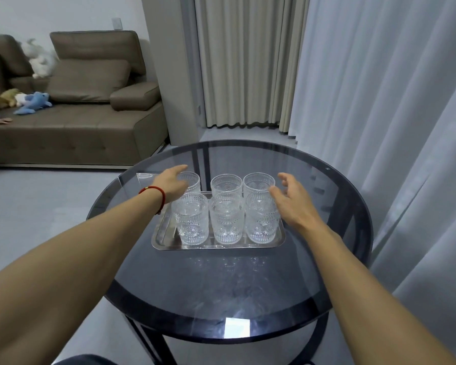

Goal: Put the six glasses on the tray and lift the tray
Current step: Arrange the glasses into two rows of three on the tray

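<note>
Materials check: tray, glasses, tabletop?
Tray: looks like polished metal, probably stainless; mirror-like rim. Glasses: clear pressed glass by the look, with embossed relief pattern; plastic not excluded. Tabletop: dark tinted glass, glossy; it shows reflections and the frame beneath.

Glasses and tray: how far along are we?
Loading looks done: six glasses stand in two rows on the tray. The left hand and right hand hover open beside the glasses, gripping nothing. The tray sits on the table, lift pending.
</note>
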Demonstrator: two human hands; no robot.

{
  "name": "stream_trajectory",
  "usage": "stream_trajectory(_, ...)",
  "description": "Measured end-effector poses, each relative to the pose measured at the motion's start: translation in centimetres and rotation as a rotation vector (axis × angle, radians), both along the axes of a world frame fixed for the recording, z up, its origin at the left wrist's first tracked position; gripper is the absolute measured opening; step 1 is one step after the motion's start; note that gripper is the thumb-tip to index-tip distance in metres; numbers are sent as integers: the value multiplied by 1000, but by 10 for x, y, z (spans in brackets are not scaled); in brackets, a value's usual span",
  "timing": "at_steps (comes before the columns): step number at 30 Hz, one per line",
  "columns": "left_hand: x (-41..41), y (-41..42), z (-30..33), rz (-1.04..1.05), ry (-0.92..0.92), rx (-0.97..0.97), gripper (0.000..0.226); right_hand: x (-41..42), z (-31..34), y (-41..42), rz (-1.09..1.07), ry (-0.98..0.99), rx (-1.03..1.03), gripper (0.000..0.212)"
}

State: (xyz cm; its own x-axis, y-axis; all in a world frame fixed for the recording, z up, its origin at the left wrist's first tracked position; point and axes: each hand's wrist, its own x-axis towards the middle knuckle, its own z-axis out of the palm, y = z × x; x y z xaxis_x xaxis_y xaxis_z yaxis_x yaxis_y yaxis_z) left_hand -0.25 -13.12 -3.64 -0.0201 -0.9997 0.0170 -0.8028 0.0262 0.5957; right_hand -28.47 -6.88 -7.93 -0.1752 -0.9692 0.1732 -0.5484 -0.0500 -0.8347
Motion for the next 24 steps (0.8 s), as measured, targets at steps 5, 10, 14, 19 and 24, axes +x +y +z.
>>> stream_trajectory(5,-10,0,2,-30,-7,42,65,2,-3,-2,7,23,10,56)
stream_trajectory(10,-17,0,0,-46,44,33,70,1,-5,-3,9,28,24,57)
stream_trajectory(14,-17,-1,0,-25,53,18,69,1,-6,-3,17,38,36,58)
stream_trajectory(19,-18,1,-1,-13,32,18,62,2,-7,-2,34,37,51,59)
stream_trajectory(24,-19,1,-2,-10,44,12,60,3,-8,-2,40,29,61,60)
